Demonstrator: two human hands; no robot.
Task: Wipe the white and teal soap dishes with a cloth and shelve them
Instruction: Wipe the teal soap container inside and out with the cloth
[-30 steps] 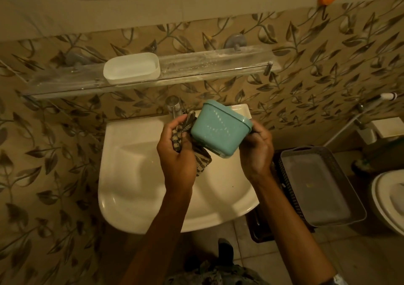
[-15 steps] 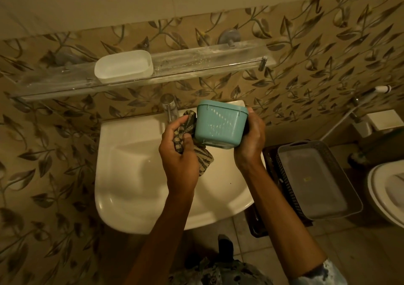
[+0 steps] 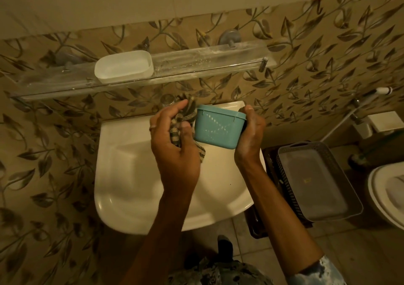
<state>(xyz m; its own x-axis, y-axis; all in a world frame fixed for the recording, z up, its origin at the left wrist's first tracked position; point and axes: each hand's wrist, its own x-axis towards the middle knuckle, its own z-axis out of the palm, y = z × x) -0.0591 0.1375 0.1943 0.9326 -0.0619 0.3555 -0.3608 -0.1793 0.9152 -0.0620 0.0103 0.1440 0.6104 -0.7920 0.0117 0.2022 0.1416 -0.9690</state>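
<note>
Teal soap dish (image 3: 218, 127) and cloth (image 3: 188, 112) held above the sink (image 3: 122, 175).
The left hand (image 3: 172, 144) grips the bunched striped cloth, which touches the dish's left side. The right hand (image 3: 251, 136) curls around its right end, with the fingers mostly hidden behind it. Farther back, the white soap dish (image 3: 123, 66) stands on the glass shelf (image 3: 207, 63).

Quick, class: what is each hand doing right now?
Left hand: fingers curled round the striped cloth.
Right hand: grips the teal soap dish.
</note>
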